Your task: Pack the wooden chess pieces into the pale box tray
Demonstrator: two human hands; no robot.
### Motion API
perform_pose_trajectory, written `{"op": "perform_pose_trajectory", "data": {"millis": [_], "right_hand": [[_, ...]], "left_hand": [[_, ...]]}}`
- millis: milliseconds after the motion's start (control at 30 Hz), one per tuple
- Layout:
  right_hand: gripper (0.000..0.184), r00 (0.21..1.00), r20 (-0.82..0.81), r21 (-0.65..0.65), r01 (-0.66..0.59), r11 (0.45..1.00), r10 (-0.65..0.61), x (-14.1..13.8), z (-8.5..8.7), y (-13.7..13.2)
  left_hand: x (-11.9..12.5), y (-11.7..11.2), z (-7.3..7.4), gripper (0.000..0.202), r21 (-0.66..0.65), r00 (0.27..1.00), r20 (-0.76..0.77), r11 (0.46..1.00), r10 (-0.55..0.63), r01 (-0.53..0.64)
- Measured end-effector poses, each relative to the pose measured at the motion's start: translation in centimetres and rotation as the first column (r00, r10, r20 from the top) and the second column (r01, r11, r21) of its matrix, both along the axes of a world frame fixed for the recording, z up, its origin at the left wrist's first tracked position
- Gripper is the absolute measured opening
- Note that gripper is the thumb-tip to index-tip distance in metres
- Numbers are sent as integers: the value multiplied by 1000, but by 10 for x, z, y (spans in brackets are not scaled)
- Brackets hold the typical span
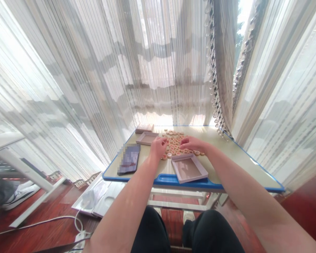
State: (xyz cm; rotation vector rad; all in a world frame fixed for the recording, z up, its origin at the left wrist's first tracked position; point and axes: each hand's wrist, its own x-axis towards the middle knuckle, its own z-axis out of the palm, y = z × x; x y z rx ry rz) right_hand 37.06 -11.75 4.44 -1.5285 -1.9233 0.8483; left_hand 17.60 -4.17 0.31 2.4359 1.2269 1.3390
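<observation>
Many round wooden Chinese chess pieces (174,142) with printed characters lie in a loose spread on the small table. At the left edge of the spread is my left hand (158,146), its fingers curled together; whatever they may hold is too small to make out. My right hand (192,143) hovers over the right side of the pieces, fingers bent down with the tips close to them. Whether it grips a piece is hidden. Nearest me, a shallow open box (190,168) sits tilted over the table's blue front edge. Another shallow box part (146,138) lies beyond my left hand.
A phone (130,160) lies on the table (234,158) at the left. Behind the box part is a flat stack (144,128). Sheer curtains (160,70) hang along the far edge. A power strip (80,239) with cables and another person's shoe (22,195) are on the floor.
</observation>
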Motion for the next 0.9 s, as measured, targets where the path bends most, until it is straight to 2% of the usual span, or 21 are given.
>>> {"op": "perform_pose_trajectory", "data": {"millis": [100, 167, 267, 367, 433, 533, 633, 767, 833, 900], "right_hand": [[33, 995, -69, 86, 75, 993, -69, 3, -8, 7], [32, 995, -8, 155, 103, 982, -103, 2, -12, 11], [28, 989, 92, 318, 79, 945, -113, -3, -17, 14], [27, 977, 162, 499, 40, 865, -139, -10, -18, 13], [26, 970, 184, 574, 23, 818, -157, -14, -17, 12], [25, 967, 183, 630, 22, 776, -176, -19, -14, 8], [22, 967, 178, 649, 23, 761, -181, -22, -13, 7], [20, 968, 180, 668, 11, 744, -177, -23, -15, 8], [21, 967, 185, 668, 7, 744, -175, -23, -15, 8], [21, 964, 188, 656, 20, 755, -189, -21, -14, 7]], "left_hand": [[1, -3, 0, 17, 43, 1000, 11, 999, -21, 21], [3, -6, 1, 17, 88, 998, 18, 995, -56, 54], [7, -14, 4, 17, 126, 989, 53, 984, -135, 128], [10, -22, 6, 17, 95, 970, 107, 973, -220, 210], [12, -24, 8, 20, 58, 952, 154, 965, -263, 257], [12, -25, 9, 20, 3, 927, 226, 952, -300, 307], [11, -24, 10, 20, -42, 910, 275, 941, -311, 335], [9, -27, 13, 22, -70, 922, 268, 949, -278, 306], [6, -30, 16, 25, -48, 954, 222, 975, -203, 218], [1, -32, 20, 20, -15, 987, 101, 991, -128, 130]]}}
